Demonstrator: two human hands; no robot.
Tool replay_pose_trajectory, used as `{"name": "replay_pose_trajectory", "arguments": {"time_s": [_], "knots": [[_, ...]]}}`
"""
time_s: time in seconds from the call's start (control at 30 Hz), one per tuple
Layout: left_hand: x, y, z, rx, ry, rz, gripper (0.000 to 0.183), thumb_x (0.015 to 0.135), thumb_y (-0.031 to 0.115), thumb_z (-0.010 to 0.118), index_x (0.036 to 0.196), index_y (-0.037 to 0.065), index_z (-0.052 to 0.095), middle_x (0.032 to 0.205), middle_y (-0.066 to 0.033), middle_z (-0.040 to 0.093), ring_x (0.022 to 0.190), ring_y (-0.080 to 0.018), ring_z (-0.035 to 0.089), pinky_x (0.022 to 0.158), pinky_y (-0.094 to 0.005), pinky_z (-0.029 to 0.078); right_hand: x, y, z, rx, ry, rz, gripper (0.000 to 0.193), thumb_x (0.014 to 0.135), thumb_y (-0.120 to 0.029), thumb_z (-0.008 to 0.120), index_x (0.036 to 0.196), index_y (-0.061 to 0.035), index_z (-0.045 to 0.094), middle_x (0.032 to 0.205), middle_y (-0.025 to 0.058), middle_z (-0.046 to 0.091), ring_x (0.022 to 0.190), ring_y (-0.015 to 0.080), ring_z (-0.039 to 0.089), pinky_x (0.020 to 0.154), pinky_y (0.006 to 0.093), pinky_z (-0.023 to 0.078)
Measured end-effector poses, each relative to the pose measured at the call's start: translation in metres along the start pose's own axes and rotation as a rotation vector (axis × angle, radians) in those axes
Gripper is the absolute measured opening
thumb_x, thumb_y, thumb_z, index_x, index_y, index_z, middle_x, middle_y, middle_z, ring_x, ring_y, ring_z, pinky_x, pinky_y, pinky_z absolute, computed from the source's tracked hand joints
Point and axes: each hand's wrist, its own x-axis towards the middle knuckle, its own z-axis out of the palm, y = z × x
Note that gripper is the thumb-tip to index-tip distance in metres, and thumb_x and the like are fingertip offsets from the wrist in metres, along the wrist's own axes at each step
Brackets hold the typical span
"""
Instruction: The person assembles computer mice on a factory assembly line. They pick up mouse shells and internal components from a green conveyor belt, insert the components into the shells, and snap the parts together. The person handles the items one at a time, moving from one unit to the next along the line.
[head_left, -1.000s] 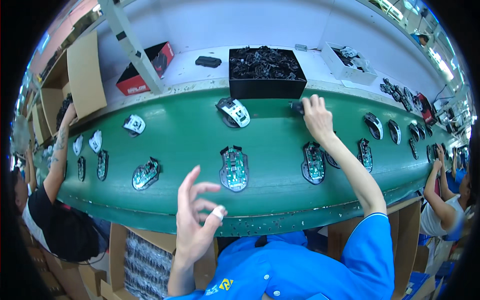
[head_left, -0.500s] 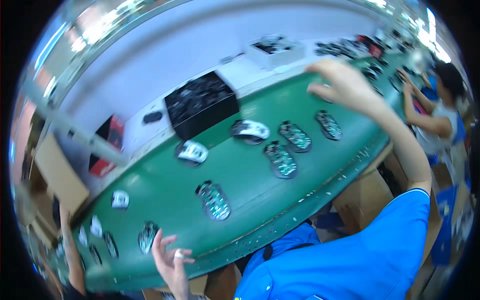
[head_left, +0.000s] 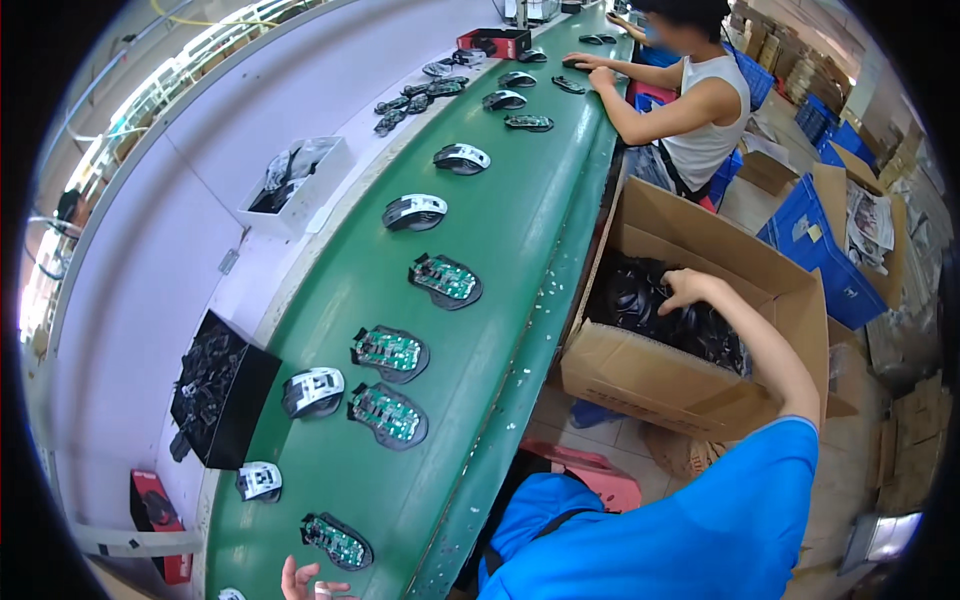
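My right hand [head_left: 688, 290] reaches down into a large cardboard box [head_left: 640, 380] on the right. Its fingers are apart over a heap of glossy black plastic parts [head_left: 632, 288], and nothing shows in its grip. At the lower edge my left hand [head_left: 312, 582] is only partly in view, fingers spread, with a ring on one. Close by it lies a mouse base with a green circuit board [head_left: 338, 541]. More such open mouse bases [head_left: 388, 415] lie along the green conveyor belt [head_left: 480, 370], among mice with white-and-black shells [head_left: 313, 391].
A black box of dark parts [head_left: 225, 390] and a white box [head_left: 300, 190] stand on the ledge left of the belt. Bare circuit boards [head_left: 420, 95] lie farther along. A co-worker [head_left: 690, 100] sits at the far right side. Blue crates [head_left: 825, 250] stand behind the cardboard box.
My view has swung to the right. My right hand has gone from above the belt into the cardboard box. My left hand now sits lower, at the picture's edge.
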Motion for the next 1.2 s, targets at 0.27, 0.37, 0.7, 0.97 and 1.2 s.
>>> {"name": "replay_pose_trajectory", "arguments": {"time_s": [0.27, 0.37, 0.7, 0.97, 1.2], "knots": [[0.010, -0.001, 0.020, 0.062, -0.084, 0.033, 0.040, 0.091, 0.010, 0.054, 0.130, 0.003, 0.046, 0.110, -0.0102, 0.057, 0.082, -0.0151, 0.058, 0.061, -0.0240, 0.051, 0.095, -0.004, 0.086, 0.116, 0.093, 0.012, 0.116, 0.060, -0.070, 0.069, 0.143, -0.0047, 0.022, 0.138, 0.0262, 0.032, 0.125, 0.0468, 0.032, 0.104, 0.0510, 0.032], [0.012, -0.003, 0.016, 0.055, -0.054, -0.007, 0.040, 0.091, 0.011, 0.054, 0.129, 0.002, 0.046, 0.109, -0.0104, 0.056, 0.080, -0.0147, 0.057, 0.057, -0.0244, 0.051, 0.117, -0.030, 0.106, 0.214, 0.242, 0.059, 0.110, 0.062, -0.065, 0.070, 0.141, -0.0041, 0.025, 0.133, 0.0254, 0.036, 0.122, 0.0441, 0.037, 0.099, 0.0510, 0.038], [0.021, 0.003, 0.034, 0.093, -0.071, -0.031, 0.037, 0.090, 0.009, 0.055, 0.126, 0.001, 0.049, 0.106, -0.0095, 0.058, 0.081, -0.0142, 0.057, 0.057, -0.0236, 0.052, 0.130, -0.060, 0.117, 0.251, 0.264, 0.324, 0.083, 0.067, -0.043, 0.075, 0.135, -0.0121, 0.037, 0.127, 0.0204, 0.044, 0.109, 0.0410, 0.053, 0.086, 0.0490, 0.048], [0.023, -0.002, 0.029, 0.088, -0.068, -0.037, 0.035, 0.090, 0.010, 0.057, 0.123, 0.001, 0.052, 0.104, -0.0102, 0.060, 0.079, -0.0155, 0.060, 0.060, -0.0247, 0.052, 0.108, -0.036, 0.107, 0.494, 0.415, 0.110, 0.038, 0.066, -0.014, 0.077, 0.099, -0.0032, 0.062, 0.082, 0.0187, 0.066, 0.074, 0.0305, 0.067, 0.064, 0.0408, 0.054], [0.044, 0.013, 0.064, 0.117, -0.251, 0.143, 0.050, 0.081, 0.004, 0.056, 0.129, 0.003, 0.045, 0.112, -0.0114, 0.052, 0.077, -0.0130, 0.058, 0.054, -0.0198, 0.048, 0.066, -0.025, 0.039, 0.992, 0.376, 0.132, 0.034, 0.067, -0.019, 0.079, 0.092, -0.0030, 0.061, 0.074, 0.0065, 0.061, 0.056, 0.0163, 0.060, 0.040, 0.0291, 0.054]]}}
